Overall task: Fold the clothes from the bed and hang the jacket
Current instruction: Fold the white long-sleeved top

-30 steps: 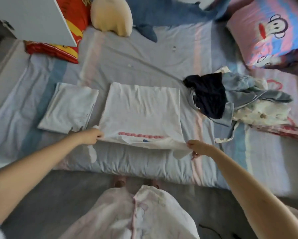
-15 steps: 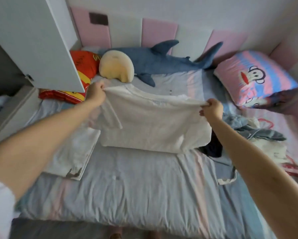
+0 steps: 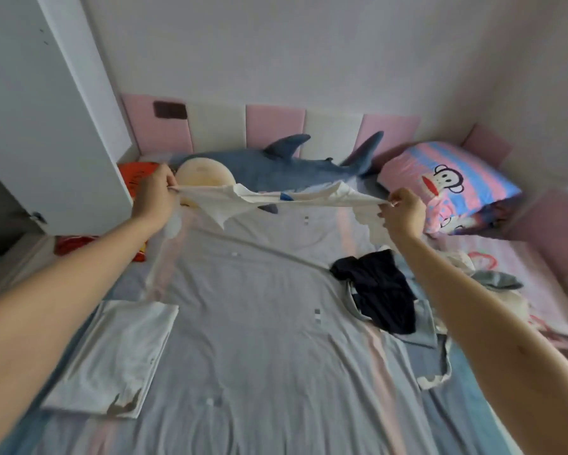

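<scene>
A white T-shirt (image 3: 230, 200) is stretched nearly flat in the air above the far half of the bed (image 3: 262, 339). My left hand (image 3: 154, 195) pinches its left edge and my right hand (image 3: 402, 210) pinches its right edge. A folded white garment (image 3: 111, 356) lies on the bed at the near left. To the right sits a loose pile of clothes with a dark navy piece (image 3: 381, 300) on top and light blue and grey pieces (image 3: 492, 280) beside it.
A blue shark plush (image 3: 285, 167) and a round cream cushion (image 3: 203, 174) lie along the padded headboard. A monkey-print pillow (image 3: 453, 188) sits at the far right. An open white wardrobe door (image 3: 46, 126) juts in at the left, over a red cushion (image 3: 134, 172).
Both hands lifted the white T-shirt off the bed and raised it further away and higher; it now hangs stretched almost level. My view tilted up toward the wall.
</scene>
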Available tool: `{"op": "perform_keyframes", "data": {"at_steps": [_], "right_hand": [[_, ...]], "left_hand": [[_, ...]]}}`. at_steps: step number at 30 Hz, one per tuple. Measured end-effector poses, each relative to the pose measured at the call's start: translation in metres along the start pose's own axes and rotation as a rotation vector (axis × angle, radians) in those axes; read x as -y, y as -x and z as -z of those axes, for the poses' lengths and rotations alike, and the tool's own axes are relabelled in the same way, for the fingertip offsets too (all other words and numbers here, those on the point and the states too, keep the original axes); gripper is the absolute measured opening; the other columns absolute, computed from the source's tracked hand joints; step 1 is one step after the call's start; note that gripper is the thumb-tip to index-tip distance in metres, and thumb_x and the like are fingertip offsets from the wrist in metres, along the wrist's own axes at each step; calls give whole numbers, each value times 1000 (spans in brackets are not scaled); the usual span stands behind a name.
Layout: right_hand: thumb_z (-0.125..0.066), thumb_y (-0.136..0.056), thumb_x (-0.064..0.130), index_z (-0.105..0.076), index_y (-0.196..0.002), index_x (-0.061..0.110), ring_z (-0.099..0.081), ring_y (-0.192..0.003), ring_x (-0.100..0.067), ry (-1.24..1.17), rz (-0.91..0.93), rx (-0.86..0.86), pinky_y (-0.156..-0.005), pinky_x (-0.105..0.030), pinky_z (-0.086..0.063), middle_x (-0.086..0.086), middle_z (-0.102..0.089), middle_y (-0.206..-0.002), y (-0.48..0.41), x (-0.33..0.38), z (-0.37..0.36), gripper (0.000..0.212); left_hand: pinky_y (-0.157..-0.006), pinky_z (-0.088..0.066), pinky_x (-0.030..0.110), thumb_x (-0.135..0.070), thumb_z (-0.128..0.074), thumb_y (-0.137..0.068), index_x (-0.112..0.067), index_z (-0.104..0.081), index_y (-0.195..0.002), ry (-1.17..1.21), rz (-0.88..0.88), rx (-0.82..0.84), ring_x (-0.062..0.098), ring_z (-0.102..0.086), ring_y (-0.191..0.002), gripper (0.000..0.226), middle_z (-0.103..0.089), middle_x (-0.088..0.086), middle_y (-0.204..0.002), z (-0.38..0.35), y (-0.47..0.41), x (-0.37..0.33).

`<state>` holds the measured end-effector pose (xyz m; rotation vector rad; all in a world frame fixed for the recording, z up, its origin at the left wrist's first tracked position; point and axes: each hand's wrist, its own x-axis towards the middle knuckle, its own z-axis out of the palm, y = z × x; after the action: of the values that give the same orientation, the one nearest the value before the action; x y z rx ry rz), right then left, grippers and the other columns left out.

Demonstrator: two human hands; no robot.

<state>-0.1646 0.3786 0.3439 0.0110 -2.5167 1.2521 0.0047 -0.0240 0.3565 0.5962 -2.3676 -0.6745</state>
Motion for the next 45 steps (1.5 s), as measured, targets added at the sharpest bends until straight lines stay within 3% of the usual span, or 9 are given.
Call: {"op": "perform_keyframes", "data": {"at_steps": [5, 10, 19, 23, 29, 33, 37, 40, 45], "right_hand": [[-55, -78, -2, -55, -82, 12, -54, -77, -30, 366, 12, 262, -62, -33, -37, -8, -58, -87, 65, -84, -36, 14], [-45, -78, 1, -42, -67, 18, -57, -66, -25, 398, -314, 399, -58, -39, -49, -5, -56, -73, 155, -191, -103, 20], [-44, -78, -10, -55, -88, 7, -59, -70, -37, 1005, 256, 962, -57, -35, -38, -14, -55, -93, 284, -349, -173, 22], [-46, -80, -12, -57, -88, 0, -58, -62, -41, 969, 239, 1003, -52, -33, -29, -20, -54, -89, 342, -401, -173, 18], [-54, -70, -17, -54, -78, 1, -51, -46, -36, 973, 204, 1063, -47, -27, -25, -16, -51, -78, 399, -435, -145, 19], [-46, -83, -6, -55, -92, 5, -55, -65, -38, 925, 64, 1135, -51, -33, -31, -14, -50, -100, 416, -443, -140, 18], [-50, -80, 0, -62, -99, 6, -57, -87, -38, 852, -31, 951, -57, -36, -38, -12, -54, -108, 417, -429, -151, 23], [-53, -80, 6, -58, -119, 7, -51, -113, -34, 693, 131, 788, -89, -47, -46, -14, -55, -123, 412, -413, -185, 40], [-40, -91, 30, -30, -148, 19, -29, -141, -32, 558, 492, 1003, -118, -42, -10, -7, -32, -154, 371, -405, -284, 59]], "left_hand": [[-67, -45, 42, 8, -56, -77, -6, -54, -78, -125, 57, 270, 43, -61, -81, 14, -65, 27, -86, -59, 82, 78], [-59, -35, 37, 11, -48, -72, -1, -52, -77, -190, 223, 493, 38, -54, -75, 14, -55, 20, -78, -127, 213, 161], [-59, -33, 34, 13, -50, -74, 2, -54, -82, -319, 153, 655, 38, -59, -81, 14, -59, 25, -90, -226, 380, 290], [-79, -47, 43, 15, -50, -72, 3, -53, -81, -328, 22, 677, 38, -60, -107, 15, -61, 24, -113, -236, 443, 331], [-101, -39, 55, 17, -61, -68, 17, -56, -100, -446, 111, 791, 48, -60, -103, 33, -51, 37, -126, -229, 517, 340], [-112, -20, 55, 16, -60, -70, 3, -55, -80, -488, 221, 852, 40, -43, -131, 18, -42, 29, -141, -231, 533, 332], [-112, -4, 54, 4, -60, -71, -9, -57, -94, -588, 452, 743, 32, -18, -144, 27, -34, 17, -150, -247, 522, 296], [-109, -10, 50, -10, -61, -75, -9, -49, -123, -468, 199, 723, 35, -18, -143, 50, -25, 20, -153, -281, 500, 271], [-112, -11, 56, -36, -46, -85, -23, -28, -148, -421, -283, 851, 33, -17, -144, 67, -21, 9, -157, -374, 444, 265]]}}
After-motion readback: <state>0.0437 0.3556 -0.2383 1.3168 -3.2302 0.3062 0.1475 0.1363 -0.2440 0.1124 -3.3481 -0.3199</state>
